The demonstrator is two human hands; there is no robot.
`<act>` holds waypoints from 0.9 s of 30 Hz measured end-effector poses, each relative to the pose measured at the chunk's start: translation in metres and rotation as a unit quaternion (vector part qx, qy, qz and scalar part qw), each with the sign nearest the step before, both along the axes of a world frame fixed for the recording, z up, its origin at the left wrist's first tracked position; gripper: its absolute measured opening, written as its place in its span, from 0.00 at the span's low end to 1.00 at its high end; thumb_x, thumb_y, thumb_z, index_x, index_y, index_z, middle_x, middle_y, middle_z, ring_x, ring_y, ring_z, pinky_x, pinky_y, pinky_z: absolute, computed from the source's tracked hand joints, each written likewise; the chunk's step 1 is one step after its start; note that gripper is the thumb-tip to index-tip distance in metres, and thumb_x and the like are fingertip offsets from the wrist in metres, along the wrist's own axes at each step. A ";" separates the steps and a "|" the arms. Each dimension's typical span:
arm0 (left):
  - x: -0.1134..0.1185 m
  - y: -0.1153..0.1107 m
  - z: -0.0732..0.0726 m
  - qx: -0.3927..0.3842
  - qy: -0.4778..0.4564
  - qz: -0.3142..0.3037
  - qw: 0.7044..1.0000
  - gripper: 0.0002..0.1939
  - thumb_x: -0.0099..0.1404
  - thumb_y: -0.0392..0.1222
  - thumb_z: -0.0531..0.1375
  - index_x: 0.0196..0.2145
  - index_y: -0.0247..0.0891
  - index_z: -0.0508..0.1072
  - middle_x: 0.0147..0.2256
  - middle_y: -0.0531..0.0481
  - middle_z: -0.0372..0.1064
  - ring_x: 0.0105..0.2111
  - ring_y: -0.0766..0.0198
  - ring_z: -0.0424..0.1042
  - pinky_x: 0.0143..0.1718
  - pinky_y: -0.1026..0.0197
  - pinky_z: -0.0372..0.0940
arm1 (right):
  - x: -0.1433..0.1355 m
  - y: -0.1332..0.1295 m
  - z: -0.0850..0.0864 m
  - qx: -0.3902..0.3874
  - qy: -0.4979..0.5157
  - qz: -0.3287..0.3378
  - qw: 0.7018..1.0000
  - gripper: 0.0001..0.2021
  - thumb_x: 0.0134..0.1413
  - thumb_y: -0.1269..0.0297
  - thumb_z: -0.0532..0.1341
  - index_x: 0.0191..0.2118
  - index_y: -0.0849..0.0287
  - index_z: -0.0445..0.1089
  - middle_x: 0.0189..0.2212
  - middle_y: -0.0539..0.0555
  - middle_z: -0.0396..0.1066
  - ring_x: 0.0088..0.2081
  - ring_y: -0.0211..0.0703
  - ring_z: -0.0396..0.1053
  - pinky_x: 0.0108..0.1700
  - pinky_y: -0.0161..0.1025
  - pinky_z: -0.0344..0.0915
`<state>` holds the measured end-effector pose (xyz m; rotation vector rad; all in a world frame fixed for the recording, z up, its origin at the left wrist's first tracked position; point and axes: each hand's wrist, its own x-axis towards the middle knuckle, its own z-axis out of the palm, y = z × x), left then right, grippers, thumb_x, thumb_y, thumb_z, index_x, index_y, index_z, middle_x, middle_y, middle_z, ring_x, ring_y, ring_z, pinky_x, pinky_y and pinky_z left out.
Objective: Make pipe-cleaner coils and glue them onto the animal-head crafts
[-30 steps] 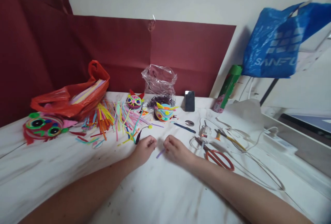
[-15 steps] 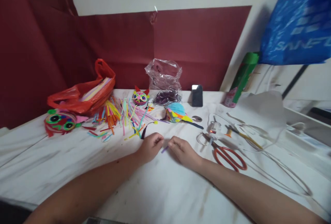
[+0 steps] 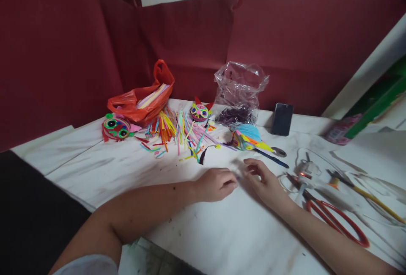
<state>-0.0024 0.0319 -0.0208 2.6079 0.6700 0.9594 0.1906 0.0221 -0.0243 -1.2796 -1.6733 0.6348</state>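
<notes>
Near the middle of the marble-patterned table [image 3: 209, 228], my left hand [image 3: 217, 184] is closed, its fingertips around a small purple piece [image 3: 237, 178] that barely shows. My right hand [image 3: 258, 177] is just to the right, fingers curved and apart, with nothing visible between thumb and forefinger. The hands do not touch. Beyond them lie a dark tassel with a yellow end [image 3: 203, 156] and a blue, yellow and orange craft piece [image 3: 247, 137]. Red-handled scissors [image 3: 342, 220] and a glue gun [image 3: 333, 194] lie right of my right hand.
Colourful fuzzy strips [image 3: 166, 127], a red plastic bag [image 3: 133, 103], two decorated faces [image 3: 117, 127] and a clear bag [image 3: 237, 93] line the back. A phone [image 3: 282, 119] leans there. Cables and a yellow-handled tool [image 3: 377, 201] lie at right.
The view has turned left, so the table's things appear further right. The purple piece, earlier by my right fingertips, now shows at my left hand. My right fingers have spread apart.
</notes>
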 end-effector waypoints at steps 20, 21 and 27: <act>0.001 -0.006 0.000 0.061 0.093 -0.041 0.993 0.10 0.63 0.37 0.50 0.29 0.37 0.70 0.28 0.51 0.70 0.29 0.68 0.68 0.33 0.67 0.60 | -0.011 -0.007 -0.010 0.020 0.019 0.000 1.000 0.10 0.51 0.57 0.56 0.29 0.57 0.60 0.24 0.49 0.62 0.27 0.38 0.60 0.30 0.34 0.60; 0.001 -0.006 0.000 0.059 0.098 -0.037 0.993 0.10 0.63 0.37 0.50 0.29 0.37 0.70 0.28 0.50 0.70 0.29 0.68 0.68 0.34 0.67 0.60 | -0.011 -0.006 -0.011 0.012 0.020 0.007 1.000 0.09 0.51 0.57 0.56 0.31 0.57 0.61 0.25 0.50 0.63 0.28 0.39 0.62 0.31 0.35 0.61; 0.002 -0.007 -0.002 0.062 0.111 -0.022 0.992 0.11 0.64 0.39 0.50 0.30 0.37 0.71 0.29 0.50 0.71 0.31 0.67 0.69 0.36 0.67 0.62 | -0.010 -0.007 -0.011 -0.021 -0.040 0.014 0.999 0.14 0.53 0.53 0.52 0.33 0.58 0.67 0.19 0.50 0.64 0.22 0.40 0.63 0.27 0.36 0.62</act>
